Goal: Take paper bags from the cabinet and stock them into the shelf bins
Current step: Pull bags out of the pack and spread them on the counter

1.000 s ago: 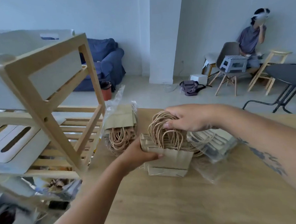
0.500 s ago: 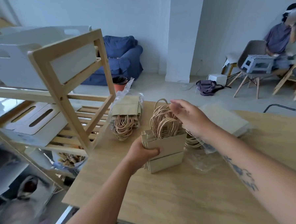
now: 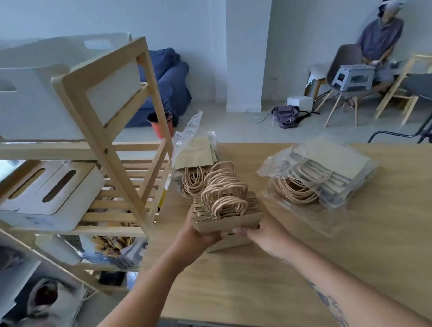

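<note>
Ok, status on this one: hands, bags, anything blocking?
Left hand and right hand both gripping the loose stack of paper bags above the table. Wooden shelf left, nothing between.

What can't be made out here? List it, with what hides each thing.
- Head view: number of bags in the held stack; edges overlap, left hand and right hand cover its bottom.
- Wrapped pack: count blurred by plastic.
- Bottom shelf bin: contents blocked by shelf rails.
- White top bin: inside hidden by its wall.

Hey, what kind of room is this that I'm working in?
Probably a home living room or small studio used as a workspace: a blue sofa by the wall, a wooden shelf with white bins, and a table with packs of paper bags.
</note>
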Tool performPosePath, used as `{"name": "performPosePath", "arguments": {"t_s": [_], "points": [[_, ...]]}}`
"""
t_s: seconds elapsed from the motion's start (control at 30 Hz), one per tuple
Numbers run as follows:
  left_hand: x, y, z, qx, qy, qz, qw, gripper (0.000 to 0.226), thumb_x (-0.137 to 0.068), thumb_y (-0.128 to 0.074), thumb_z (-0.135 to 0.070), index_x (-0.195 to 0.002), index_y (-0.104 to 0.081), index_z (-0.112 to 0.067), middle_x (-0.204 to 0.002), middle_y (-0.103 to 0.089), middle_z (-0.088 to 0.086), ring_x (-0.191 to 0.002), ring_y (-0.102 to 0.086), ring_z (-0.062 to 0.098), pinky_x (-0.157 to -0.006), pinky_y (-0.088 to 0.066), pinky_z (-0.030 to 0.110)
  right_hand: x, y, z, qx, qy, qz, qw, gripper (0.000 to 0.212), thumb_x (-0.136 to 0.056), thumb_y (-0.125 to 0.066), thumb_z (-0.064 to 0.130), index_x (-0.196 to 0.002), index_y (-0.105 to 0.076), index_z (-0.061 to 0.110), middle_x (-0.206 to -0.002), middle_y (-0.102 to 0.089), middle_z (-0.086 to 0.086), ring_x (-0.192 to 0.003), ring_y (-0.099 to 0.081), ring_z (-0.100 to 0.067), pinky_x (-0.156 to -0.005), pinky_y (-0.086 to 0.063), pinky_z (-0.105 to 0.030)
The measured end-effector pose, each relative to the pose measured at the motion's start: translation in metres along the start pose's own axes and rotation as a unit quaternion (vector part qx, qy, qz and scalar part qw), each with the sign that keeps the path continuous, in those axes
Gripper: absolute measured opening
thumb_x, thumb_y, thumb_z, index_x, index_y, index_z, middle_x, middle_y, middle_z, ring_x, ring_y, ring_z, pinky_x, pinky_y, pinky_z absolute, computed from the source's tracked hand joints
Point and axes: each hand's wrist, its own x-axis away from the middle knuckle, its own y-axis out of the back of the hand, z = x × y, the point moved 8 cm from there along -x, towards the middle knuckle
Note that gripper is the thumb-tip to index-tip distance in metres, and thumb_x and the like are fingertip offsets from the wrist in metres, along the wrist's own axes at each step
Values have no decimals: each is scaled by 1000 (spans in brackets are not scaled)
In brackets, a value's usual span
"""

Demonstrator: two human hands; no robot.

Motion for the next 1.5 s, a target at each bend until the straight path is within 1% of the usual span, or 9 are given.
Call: {"name": "performPosePath", "arguments": {"t_s": [0.2, 0.3, 0.4, 0.57, 0.73, 0.9, 1.07, 1.3, 1.5], "points": [[1, 25, 1, 3, -21, -31, 999, 59, -72, -86, -3, -114, -52, -28, -111, -66, -6, -96, -61, -11, -83, -49, 13, 4, -18, 2, -7, -2, -68, 998, 54, -81, -79, 20, -127, -51, 21, -110, -68, 16, -101, -61, 10, -78, -42, -2], [7, 28, 14, 25, 26, 2, 999, 55, -76, -83, -5, -115, -52, -26, -112, -66, -6, -107, -62, 0, -80, -52, 13, 11, -37, -5, -35, -35, -84, 995, 55, -83, -77, 17, -129, -47, 24, -110, -66, 18, -95, -59, 17, -73, -42, -1], [9, 34, 8, 8, 36, -2, 999, 61, -75, -85, -19, -123, -48, -29, -115, -65, -8, -112, -62, 12, -89, -55, 25, 14, -42, -8, -88, -73, -99, 988, 48, -84, -76, 27, -123, -49, 30, -109, -68, 15, -96, -62, 9, -77, -48, -12], [29, 43, -13, -92, 27, -31, 995, 93, -73, -86, -35, -148, -31, -34, -126, -53, -17, -111, -52, 3, -84, -40, 13, 31, -60, -27, -139, -134, -91, 977, 43, -87, -69, 43, -123, -51, 30, -120, -68, 4, -104, -64, -9, -90, -53, -32], [60, 42, 0, -177, 74, -43, 980, 93, -80, -79, -39, -155, -24, -34, -129, -60, -1, -110, -56, 11, -66, -35, 8, 57, -91, -40, -1, -124, -153, 980, 78, -95, -54, 47, -156, -14, 23, -152, -36, 2, -141, -33, -16, -114, -26, -26], [71, 29, 31, -251, 121, -11, 960, 67, -93, -46, -61, -153, -21, -45, -147, -43, 9, -135, -43, 26, -108, -38, 39, 62, -126, -47, 264, -7, -93, 960, 66, -90, -1, 67, -152, -4, 45, -162, 12, 6, -150, 13, -16, -120, 6, -32], [80, 4, 59, -433, 83, 62, 895, 79, -89, -9, -72, -156, 10, -34, -164, 22, -1, -151, 20, 21, -122, 8, 46, 71, -90, -77, 414, -51, -81, 905, 60, -97, -6, 59, -154, 1, 43, -160, 17, 6, -151, 14, -18, -121, 11, -43], [66, -56, 57, -505, 35, 96, 857, 80, -87, -4, -78, -153, 19, -39, -161, 29, 0, -149, 23, 32, -120, 10, 57, 97, -2, -114, 496, -113, -53, 859, 67, -88, 1, 60, -153, 6, 44, -162, 20, 4, -150, 19, -20, -121, 11, -47], [52, -70, 41, -507, -19, 94, 856, 66, -93, -14, -71, -152, 5, -51, -165, 16, -7, -150, 19, 28, -121, 10, 56, 86, 24, -94, 450, -91, -69, 886, 68, -87, -6, 63, -151, 4, 46, -160, 23, 2, -149, 20, -26, -122, 7, -46]]}}
